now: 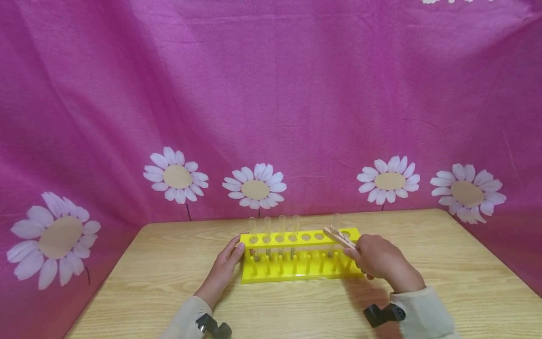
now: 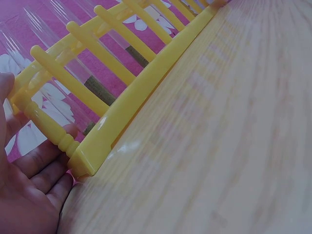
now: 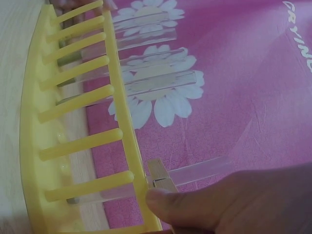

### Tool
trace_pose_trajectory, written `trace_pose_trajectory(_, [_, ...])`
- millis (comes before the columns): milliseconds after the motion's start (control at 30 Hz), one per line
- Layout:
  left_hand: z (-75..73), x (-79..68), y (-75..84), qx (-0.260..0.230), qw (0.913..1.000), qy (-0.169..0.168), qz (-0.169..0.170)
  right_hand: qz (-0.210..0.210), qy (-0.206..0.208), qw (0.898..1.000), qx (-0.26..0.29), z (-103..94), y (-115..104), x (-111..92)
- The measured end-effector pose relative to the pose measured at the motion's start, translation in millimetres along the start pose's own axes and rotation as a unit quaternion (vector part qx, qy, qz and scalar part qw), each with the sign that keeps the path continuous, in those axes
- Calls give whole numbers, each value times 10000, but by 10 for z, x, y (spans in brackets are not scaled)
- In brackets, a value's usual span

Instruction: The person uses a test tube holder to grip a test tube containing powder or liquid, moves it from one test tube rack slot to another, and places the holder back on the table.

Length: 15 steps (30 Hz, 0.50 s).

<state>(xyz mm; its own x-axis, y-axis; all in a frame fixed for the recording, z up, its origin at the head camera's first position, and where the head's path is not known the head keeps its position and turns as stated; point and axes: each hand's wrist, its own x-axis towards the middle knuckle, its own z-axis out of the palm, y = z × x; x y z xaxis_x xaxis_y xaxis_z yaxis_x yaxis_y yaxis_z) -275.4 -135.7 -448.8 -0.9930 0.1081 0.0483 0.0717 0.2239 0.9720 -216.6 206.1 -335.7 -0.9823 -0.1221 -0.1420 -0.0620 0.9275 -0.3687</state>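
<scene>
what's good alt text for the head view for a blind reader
A right hand holds a wooden test tube clamp at a clear test tube standing in a yellow test tube rack, while the left hand holds the rack's left end. Four more tubes stand in its leftmost holes; behind the wood-grain table hangs a magenta daisy-print cloth.

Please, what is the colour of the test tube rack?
The test tube rack is yellow; head view shows it best.

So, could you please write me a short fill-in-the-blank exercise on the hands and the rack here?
The left hand holds a rack coloured ____.
The right hand grips a clamp made of ____.
Altogether, the test tubes in the rack number ____.

Missing words: yellow; wood; five.
</scene>
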Motion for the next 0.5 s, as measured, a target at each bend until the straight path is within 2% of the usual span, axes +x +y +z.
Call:
trace_pose_trajectory(300, [1,-2,-3,76,10000,16,-55,177,-129,9998,-5,-14,-22,-2])
trace_pose_trajectory(500, [-9,5,11,42,9999,-35,-85,162,-74,9998,-23,-21,-36,-16])
